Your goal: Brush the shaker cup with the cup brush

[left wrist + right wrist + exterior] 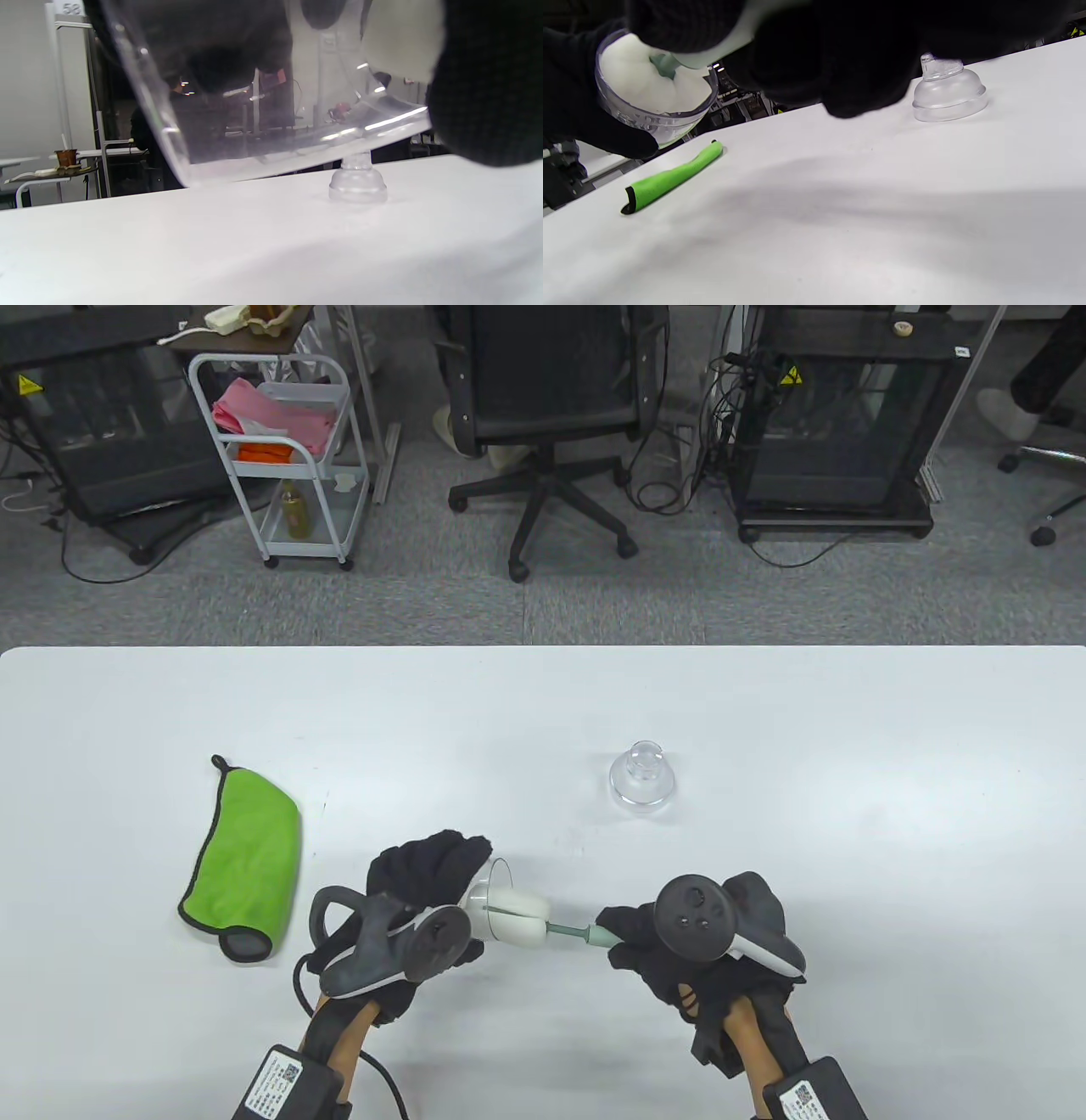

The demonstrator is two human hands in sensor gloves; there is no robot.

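Note:
My left hand (424, 891) grips the clear shaker cup (490, 903), held on its side above the table with its mouth toward the right. The cup fills the left wrist view (263, 127) and shows in the right wrist view (649, 114). My right hand (679, 950) grips the pale green handle of the cup brush (585, 935). The brush's white sponge head (522, 918) sits in the cup's mouth, and shows there in the right wrist view (640, 84).
The clear shaker lid (642, 780) stands on the white table (848, 814), beyond and between my hands; it shows in both wrist views (357, 183) (948, 91). A folded green cloth (246, 861) lies to the left (670, 180). A chair and carts stand beyond the table.

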